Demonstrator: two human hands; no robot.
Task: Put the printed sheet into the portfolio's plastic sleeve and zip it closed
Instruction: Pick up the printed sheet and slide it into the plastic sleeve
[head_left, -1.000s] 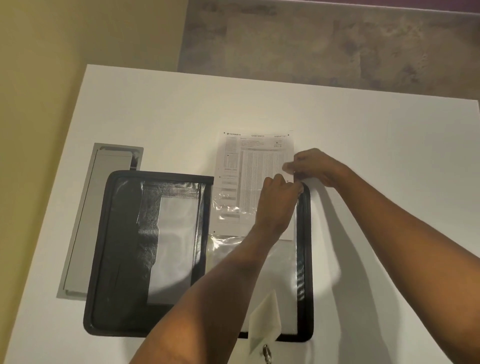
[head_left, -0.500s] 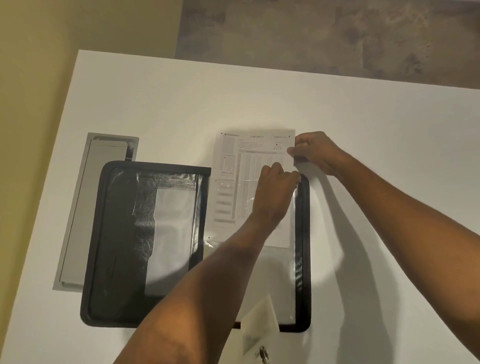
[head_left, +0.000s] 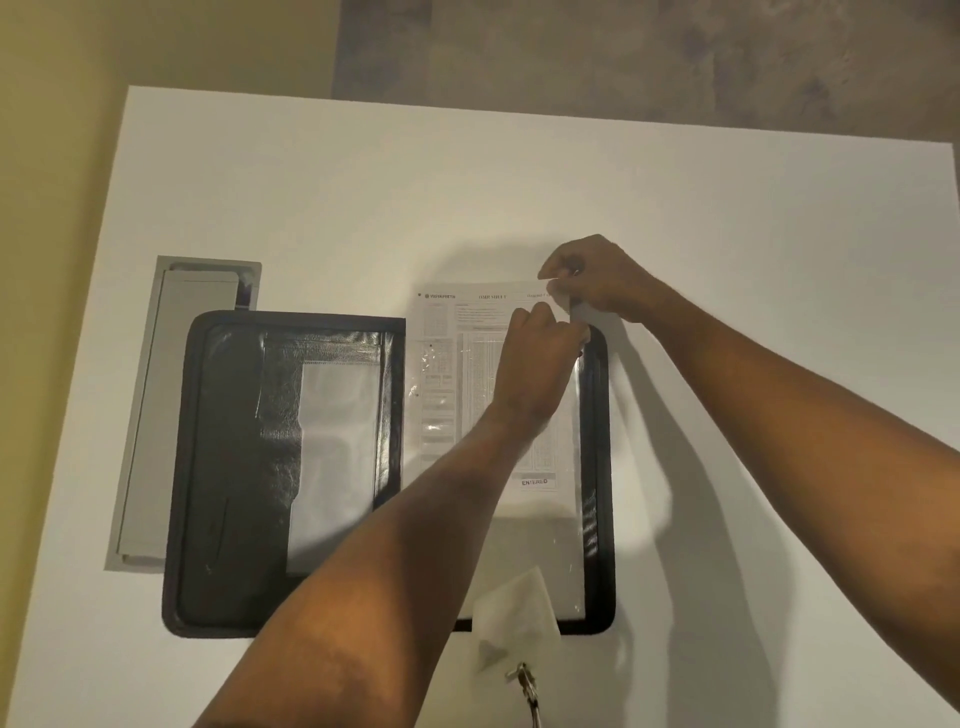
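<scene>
A black portfolio (head_left: 234, 467) lies open flat on the white table (head_left: 519, 182). Its right half carries a clear plastic sleeve (head_left: 535, 551). The printed sheet (head_left: 467, 332) sits mostly inside that sleeve, with its top strip sticking out past the portfolio's far edge. My left hand (head_left: 540, 358) is over the sheet's upper right part, fingers curled and pinching the sleeve's top edge near the right corner. My right hand (head_left: 597, 280) pinches the sheet's top right corner just beyond it. My left forearm hides the sleeve's lower left part.
A grey hatch (head_left: 156, 415) is set into the table left of the portfolio, partly under it. A white tag (head_left: 514, 618) with a metal ring (head_left: 524, 680) hangs near the portfolio's front edge. A yellow wall stands to the left, and mottled floor lies beyond the table.
The sheet has slid further down into the sleeve, so less of it sticks out at the top. Both hands stayed at the top right corner.
</scene>
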